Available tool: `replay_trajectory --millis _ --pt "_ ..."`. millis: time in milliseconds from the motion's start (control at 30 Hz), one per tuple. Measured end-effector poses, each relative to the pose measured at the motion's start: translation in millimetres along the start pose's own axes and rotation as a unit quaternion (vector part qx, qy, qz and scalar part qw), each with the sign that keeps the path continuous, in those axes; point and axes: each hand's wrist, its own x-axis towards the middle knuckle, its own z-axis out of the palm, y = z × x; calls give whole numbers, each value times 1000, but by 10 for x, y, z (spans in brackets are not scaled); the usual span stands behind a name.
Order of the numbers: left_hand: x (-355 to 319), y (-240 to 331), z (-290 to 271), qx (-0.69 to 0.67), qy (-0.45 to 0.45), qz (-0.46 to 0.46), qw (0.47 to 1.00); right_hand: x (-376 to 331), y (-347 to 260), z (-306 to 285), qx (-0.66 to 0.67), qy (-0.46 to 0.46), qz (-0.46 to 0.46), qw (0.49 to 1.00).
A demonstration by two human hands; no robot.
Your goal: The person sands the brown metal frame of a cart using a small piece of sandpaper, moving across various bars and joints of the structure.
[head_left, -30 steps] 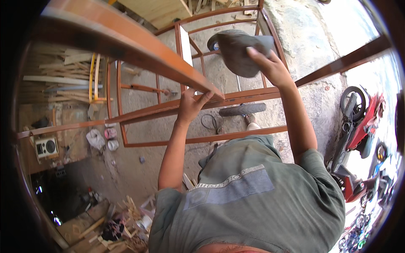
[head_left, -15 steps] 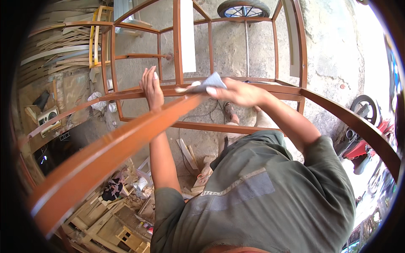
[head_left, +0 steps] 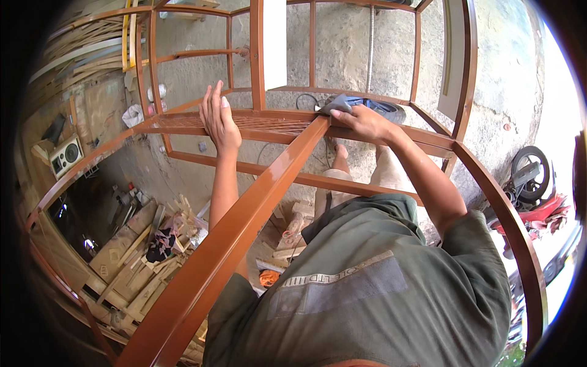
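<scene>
A reddish-brown frame of narrow bars surrounds my arms, with a thick glossy bar (head_left: 244, 211) running from its cross rail toward the lower left. My right hand (head_left: 365, 124) pinches a folded grey sheet of sandpaper (head_left: 340, 104) against the top of this rail, where the thick bar meets it. My left hand (head_left: 221, 125) is raised at the rail farther left, fingers stretched upward and nothing in them. Whether its heel touches the rail, I cannot tell. Part of my left forearm is hidden behind the thick bar.
A white panel (head_left: 275, 46) stands within the far part of the frame. Wood scraps (head_left: 143, 257) are heaped at lower left, below a white box with a round black dial (head_left: 66, 156). A red motorcycle (head_left: 538, 214) is at the right. Long wooden strips (head_left: 92, 64) lie at far left.
My right hand has moved right along the rail with the sandpaper. My left hand remains raised, its fingers more spread. The view has shifted, and the thick bar's near end now appears farther right.
</scene>
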Motion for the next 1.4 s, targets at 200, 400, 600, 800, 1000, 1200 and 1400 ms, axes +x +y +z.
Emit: replay_trajectory --millis 200,400,600,800,1000,1200,1400 --pt "6 -44 -30 10 -23 5 1000 -120 -411 139 -23 32 -72 997" --pt "78 -111 51 7 -13 5 1000 -254 -554 299 1 88 -227 970" --pt "61 -93 15 16 11 31 999 109 121 162 -59 93 -92 990" --pt "31 -100 28 22 34 1 999 -559 -1194 497 86 22 -354 931" --pt "-53 -104 4 16 39 -4 999 -1097 -2515 862 124 -46 -565 814" --pt "-130 -120 -25 32 57 14 998 -908 -1346 727 180 84 -202 959" --pt "-110 -93 38 89 103 33 990 -1547 -2189 796 184 112 -336 917"
